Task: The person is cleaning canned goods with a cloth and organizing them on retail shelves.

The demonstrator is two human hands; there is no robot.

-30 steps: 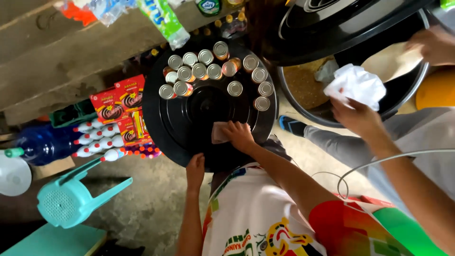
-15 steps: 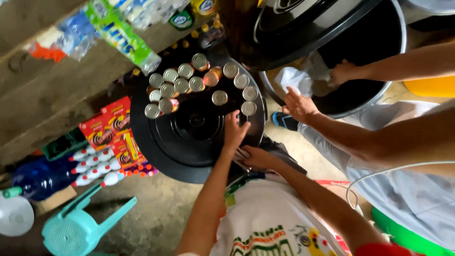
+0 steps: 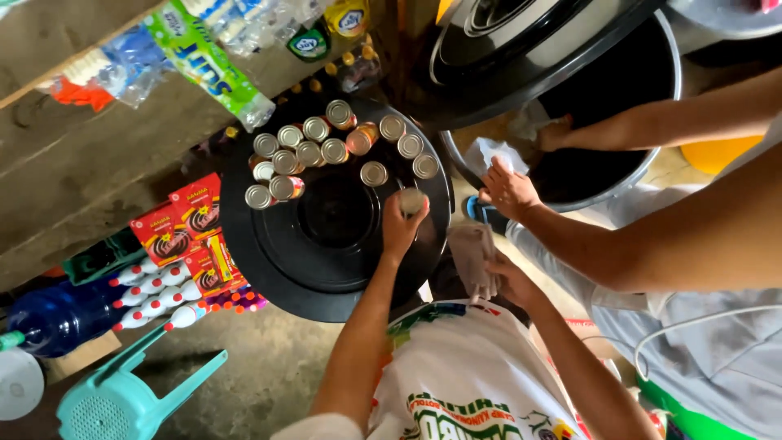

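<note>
Teal plastic stool (image 3: 122, 391) at lower left. Black round lid (image 3: 326, 244) carries a cluster of tin cans (image 3: 314, 151). Left hand (image 3: 401, 228) — fingers closed around one can (image 3: 413, 200) at the lid's right edge. Right hand (image 3: 509, 277) grips a grey cloth (image 3: 475, 257) — fingers curled shut.

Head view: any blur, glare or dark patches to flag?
Head view: mostly sharp; can tops catch bright glints; the black lid under them is dark, detail lost near its centre; left hand on a can slightly soft; right hand with cloth sits in shadow.
</note>
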